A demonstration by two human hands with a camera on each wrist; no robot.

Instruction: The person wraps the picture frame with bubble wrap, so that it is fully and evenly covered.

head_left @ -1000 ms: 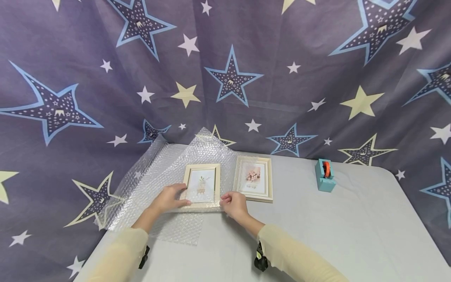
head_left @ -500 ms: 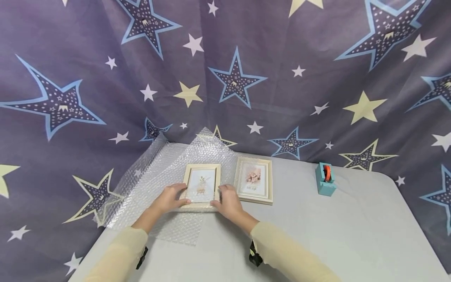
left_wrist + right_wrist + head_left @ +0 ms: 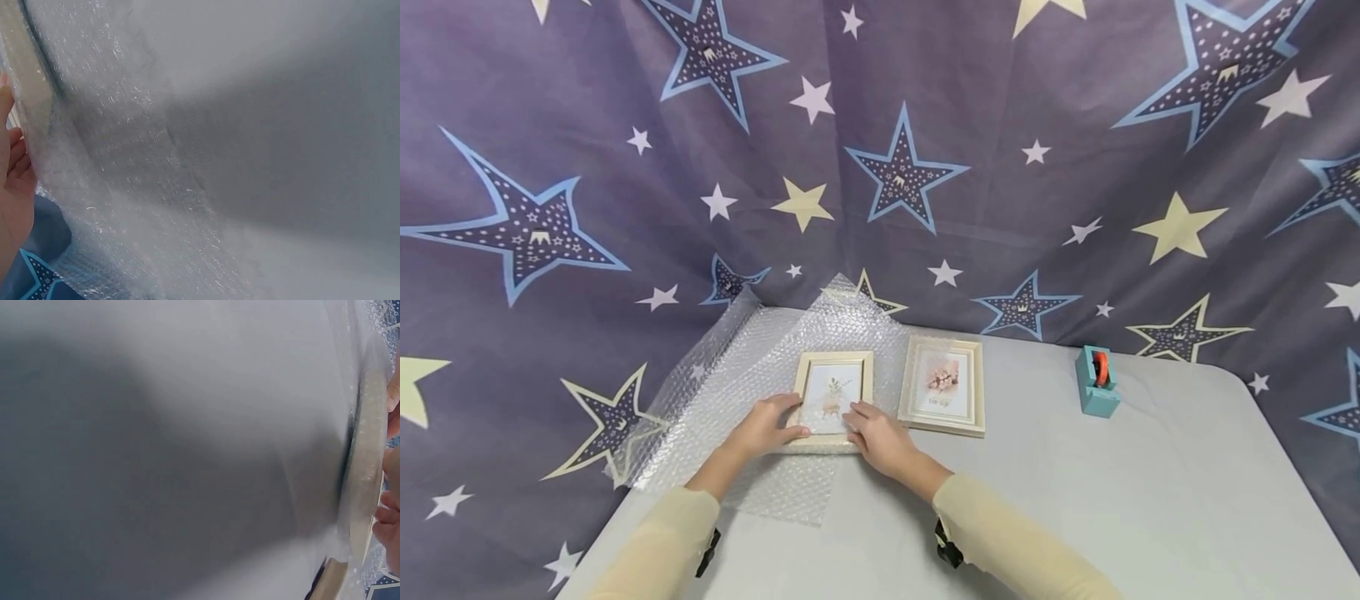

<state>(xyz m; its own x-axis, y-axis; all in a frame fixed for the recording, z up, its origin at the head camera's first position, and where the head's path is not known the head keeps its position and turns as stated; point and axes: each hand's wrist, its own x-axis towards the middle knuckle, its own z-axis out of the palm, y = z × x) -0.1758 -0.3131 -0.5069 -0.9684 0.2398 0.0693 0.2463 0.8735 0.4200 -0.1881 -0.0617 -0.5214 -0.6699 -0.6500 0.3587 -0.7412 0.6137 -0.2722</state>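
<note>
A cream picture frame (image 3: 868, 367) with a potted-plant picture lies on a sheet of bubble wrap (image 3: 782, 492). Clear wrap is folded up over the frame's lower part. At its left side, my left hand (image 3: 767, 425) grips the edge, thumb on the front and fingers along the side. My right hand (image 3: 883, 440) rests its fingertips on the wrapped front near the lower right corner. Only parts of the left hand (image 3: 15, 187) and frame edge (image 3: 28, 69) enter the left wrist view. Both hands' fingers show beside the wrapped frame (image 3: 365, 456) in the right wrist view.
Close on the right lies a second cream frame (image 3: 977, 387) with a pink flower picture, partly under wrap. A teal tape dispenser (image 3: 1097, 404) with an orange reel stands farther right on the pale table (image 3: 1075, 500). A star-patterned curtain (image 3: 970, 208) hangs behind, with wrap against it.
My right hand has gone from pinching at the frame's lower right corner, over its right edge, to leftward onto its front. The left hand keeps its place.
</note>
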